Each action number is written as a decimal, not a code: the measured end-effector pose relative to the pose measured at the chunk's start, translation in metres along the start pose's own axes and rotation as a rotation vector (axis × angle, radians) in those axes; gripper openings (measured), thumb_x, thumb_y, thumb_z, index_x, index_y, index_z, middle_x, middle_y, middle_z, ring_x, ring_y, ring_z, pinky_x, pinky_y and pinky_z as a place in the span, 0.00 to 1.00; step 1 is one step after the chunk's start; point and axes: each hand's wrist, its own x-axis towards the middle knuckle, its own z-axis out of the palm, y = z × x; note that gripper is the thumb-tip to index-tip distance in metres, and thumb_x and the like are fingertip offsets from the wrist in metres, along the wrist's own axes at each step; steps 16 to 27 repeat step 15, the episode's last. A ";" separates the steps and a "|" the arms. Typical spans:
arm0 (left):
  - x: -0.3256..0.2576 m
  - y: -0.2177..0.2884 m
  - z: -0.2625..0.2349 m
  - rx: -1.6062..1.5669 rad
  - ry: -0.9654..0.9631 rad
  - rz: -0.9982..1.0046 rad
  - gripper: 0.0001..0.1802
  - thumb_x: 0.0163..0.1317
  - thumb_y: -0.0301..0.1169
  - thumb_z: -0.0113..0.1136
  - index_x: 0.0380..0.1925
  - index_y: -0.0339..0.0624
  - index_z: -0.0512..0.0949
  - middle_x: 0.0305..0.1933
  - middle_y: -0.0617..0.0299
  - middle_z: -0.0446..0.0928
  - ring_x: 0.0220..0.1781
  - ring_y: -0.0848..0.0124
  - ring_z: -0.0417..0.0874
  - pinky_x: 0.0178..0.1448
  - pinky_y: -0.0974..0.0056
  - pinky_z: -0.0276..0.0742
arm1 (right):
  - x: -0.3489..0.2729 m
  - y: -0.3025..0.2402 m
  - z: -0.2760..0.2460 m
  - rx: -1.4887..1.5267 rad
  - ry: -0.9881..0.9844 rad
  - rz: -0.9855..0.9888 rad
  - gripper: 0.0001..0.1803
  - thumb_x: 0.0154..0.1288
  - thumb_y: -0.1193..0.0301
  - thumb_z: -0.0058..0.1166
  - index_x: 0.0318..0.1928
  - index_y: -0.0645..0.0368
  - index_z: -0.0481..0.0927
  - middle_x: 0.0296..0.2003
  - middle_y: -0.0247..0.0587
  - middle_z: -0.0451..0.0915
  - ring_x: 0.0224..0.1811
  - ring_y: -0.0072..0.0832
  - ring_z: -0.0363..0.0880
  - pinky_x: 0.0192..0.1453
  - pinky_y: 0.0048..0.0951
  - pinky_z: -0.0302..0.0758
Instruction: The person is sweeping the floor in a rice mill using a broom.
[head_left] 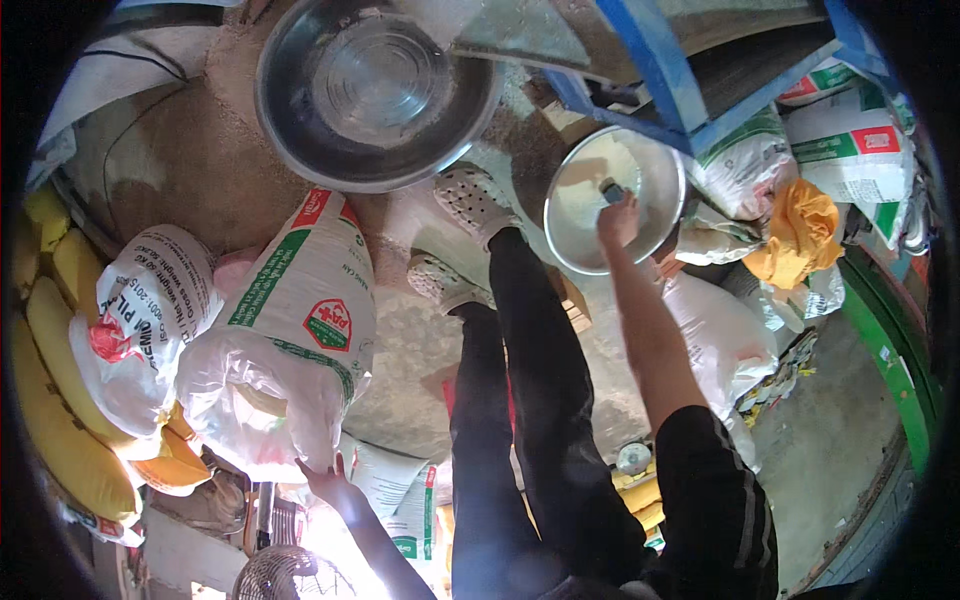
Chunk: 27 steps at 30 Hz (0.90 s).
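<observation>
- Down at the lower left of the frame, the left hand (pixel 325 480) rests with fingers spread against the bottom of a large white woven sack with green and red print (pixel 290 340); it presses flat on the sack, gripping nothing.
- Just left of that sack stands a second white sack with a red tie at its neck (pixel 150 320), and yellow sacks (pixel 55 400) curve along the left edge.
- At mid-frame, dark trouser legs run up to two pale perforated clogs (pixel 470 200).
- Right of centre, the right hand (pixel 618 218) is closed around a small dark scoop (pixel 611 190) inside a shallow round metal bowl holding pale powder (pixel 585 220).
- Farther up, a big empty steel basin (pixel 375 90) sits at the top centre, beside a blue metal frame (pixel 660 70).
- At the upper right, an orange cloth (pixel 800 235) lies on more white sacks.
</observation>
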 end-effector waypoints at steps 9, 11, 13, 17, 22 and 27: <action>0.030 -0.020 -0.022 0.100 0.020 0.164 0.26 0.66 0.46 0.38 0.60 0.46 0.58 0.59 0.56 0.64 0.56 0.62 0.69 0.55 0.52 0.71 | 0.052 0.034 0.029 -0.400 -0.253 -0.002 0.31 0.54 0.63 0.49 0.59 0.58 0.60 0.59 0.46 0.62 0.59 0.43 0.63 0.59 0.50 0.64; 0.033 -0.021 -0.033 0.136 -0.053 0.251 0.27 0.66 0.47 0.38 0.60 0.46 0.58 0.59 0.57 0.64 0.54 0.62 0.71 0.55 0.51 0.71 | 0.034 0.029 0.024 -0.361 -0.270 0.003 0.32 0.53 0.59 0.50 0.56 0.61 0.61 0.56 0.50 0.64 0.55 0.44 0.69 0.57 0.49 0.66; 0.030 -0.018 -0.029 0.051 -0.001 0.179 0.28 0.66 0.48 0.40 0.62 0.48 0.57 0.60 0.58 0.63 0.55 0.62 0.71 0.55 0.52 0.71 | 0.017 0.028 0.007 -0.063 -0.115 0.068 0.35 0.51 0.53 0.51 0.53 0.64 0.61 0.52 0.56 0.65 0.48 0.46 0.74 0.52 0.48 0.70; 0.021 -0.007 -0.027 0.088 -0.104 0.004 0.32 0.64 0.52 0.43 0.65 0.56 0.52 0.61 0.58 0.63 0.57 0.61 0.71 0.56 0.51 0.70 | -0.001 0.037 -0.002 0.080 -0.097 0.000 0.41 0.50 0.48 0.50 0.57 0.63 0.56 0.53 0.58 0.64 0.51 0.46 0.73 0.52 0.45 0.71; 0.021 -0.007 -0.027 0.088 -0.104 0.004 0.32 0.64 0.52 0.43 0.65 0.56 0.52 0.61 0.58 0.63 0.57 0.61 0.71 0.56 0.51 0.70 | -0.001 0.037 -0.002 0.080 -0.097 0.000 0.41 0.50 0.48 0.50 0.57 0.63 0.56 0.53 0.58 0.64 0.51 0.46 0.73 0.52 0.45 0.71; 0.021 -0.007 -0.027 0.088 -0.104 0.004 0.32 0.64 0.52 0.43 0.65 0.56 0.52 0.61 0.58 0.63 0.57 0.61 0.71 0.56 0.51 0.70 | -0.001 0.037 -0.002 0.080 -0.097 0.000 0.41 0.50 0.48 0.50 0.57 0.63 0.56 0.53 0.58 0.64 0.51 0.46 0.73 0.52 0.45 0.71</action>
